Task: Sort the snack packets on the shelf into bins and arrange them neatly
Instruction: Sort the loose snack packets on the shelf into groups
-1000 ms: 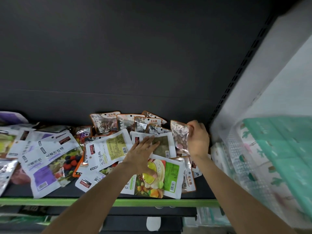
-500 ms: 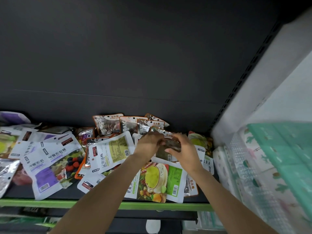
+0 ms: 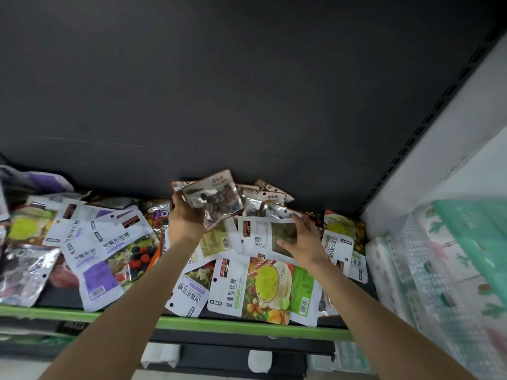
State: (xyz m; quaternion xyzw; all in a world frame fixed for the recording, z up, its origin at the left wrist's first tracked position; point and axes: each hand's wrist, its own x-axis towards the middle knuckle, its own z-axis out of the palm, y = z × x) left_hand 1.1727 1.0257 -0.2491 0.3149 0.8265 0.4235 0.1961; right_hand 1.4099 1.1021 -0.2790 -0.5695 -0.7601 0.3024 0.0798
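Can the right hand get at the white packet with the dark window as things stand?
Probably yes: the right hand is open and already spread over the white packet, which lies on top of the pile with nothing covering it.

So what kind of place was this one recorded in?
Probably a shop aisle: a dark shelf with a green front edge, loose retail snack packets with barcodes, and wrapped tissue packs stocked alongside.

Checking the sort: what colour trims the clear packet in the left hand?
Brown-orange trim on the clear packet, held by the left hand; head view.
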